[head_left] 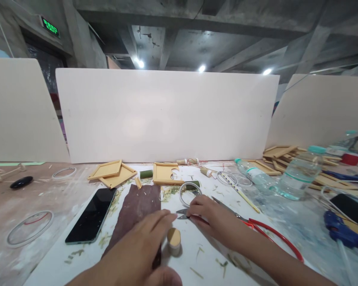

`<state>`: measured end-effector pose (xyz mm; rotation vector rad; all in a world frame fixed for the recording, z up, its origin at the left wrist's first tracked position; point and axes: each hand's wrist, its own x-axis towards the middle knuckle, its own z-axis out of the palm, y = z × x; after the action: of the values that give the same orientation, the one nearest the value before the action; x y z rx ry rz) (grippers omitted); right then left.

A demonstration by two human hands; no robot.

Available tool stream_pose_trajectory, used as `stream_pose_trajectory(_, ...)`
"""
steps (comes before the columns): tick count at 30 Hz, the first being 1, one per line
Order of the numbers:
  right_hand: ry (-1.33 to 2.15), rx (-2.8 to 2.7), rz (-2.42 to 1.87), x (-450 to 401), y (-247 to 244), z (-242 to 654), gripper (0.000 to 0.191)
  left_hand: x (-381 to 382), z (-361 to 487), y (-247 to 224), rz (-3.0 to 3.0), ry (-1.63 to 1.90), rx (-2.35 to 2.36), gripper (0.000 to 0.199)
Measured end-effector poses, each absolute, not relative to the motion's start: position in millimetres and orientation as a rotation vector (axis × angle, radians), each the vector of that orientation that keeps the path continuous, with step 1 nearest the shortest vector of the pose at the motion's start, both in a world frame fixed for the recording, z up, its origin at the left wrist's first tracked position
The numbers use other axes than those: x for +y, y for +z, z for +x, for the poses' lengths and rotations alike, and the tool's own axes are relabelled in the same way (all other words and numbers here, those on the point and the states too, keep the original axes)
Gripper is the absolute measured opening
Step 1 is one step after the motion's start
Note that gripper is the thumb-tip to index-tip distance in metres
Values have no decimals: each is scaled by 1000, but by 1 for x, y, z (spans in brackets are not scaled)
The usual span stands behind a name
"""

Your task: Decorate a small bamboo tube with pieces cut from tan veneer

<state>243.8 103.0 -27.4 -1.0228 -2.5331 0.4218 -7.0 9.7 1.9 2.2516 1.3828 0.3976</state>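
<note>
My left hand (147, 238) is open, its fingers stretched out over a dark brown sheet (139, 202). Beside its fingertips stands a short pale cylinder (174, 241) with a wooden-looking top. My right hand (207, 214) has its fingers curled down over grey scissor blades (183, 213), which poke out leftward from beneath them; the rest of that tool is hidden. Just behind those fingers is a whitish ring coil (191, 194). Red-handled scissors (274, 234) lie by my right forearm, partly covered by it.
A phone (91, 216) lies left on white paper (214, 246) scattered with shavings. Wooden frames (113, 173), green tube pieces (146, 174) and a yellow pencil-like stick (247, 200) are farther back. Right are water bottles (301, 172) and a blue glue gun (343, 234). A white board (167, 115) stands behind.
</note>
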Motion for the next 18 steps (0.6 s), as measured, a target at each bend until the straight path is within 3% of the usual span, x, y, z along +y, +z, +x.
stream_pose_trajectory(2, 422, -2539, -1029, 102, -28, 245, 19, 10, 1, -3, 2256, 383, 1288, 93)
stream_pose_trajectory(8, 414, -2540, -1086, 104, -30, 245, 18, 12, 9, -11, 2294, 507, 1151, 40)
stream_pose_trajectory(12, 398, -2530, -1125, 105, -30, 242, 19, 13, 5, -16, 2307, 632, 1157, 53)
stream_pose_trajectory(14, 397, -2531, -1134, 105, -30, 242, 19, 19, -9, -13, 2324, 618, 1338, 61)
stream_pose_trajectory(16, 400, -2536, -1134, 104, -31, 243, 19, 28, -33, -9, 2373, 386, 1846, 42)
stream_pose_trajectory(18, 403, -2539, -1139, 104, -31, 244, 20, 39, -63, -4, 2299, 316, 2132, 41)
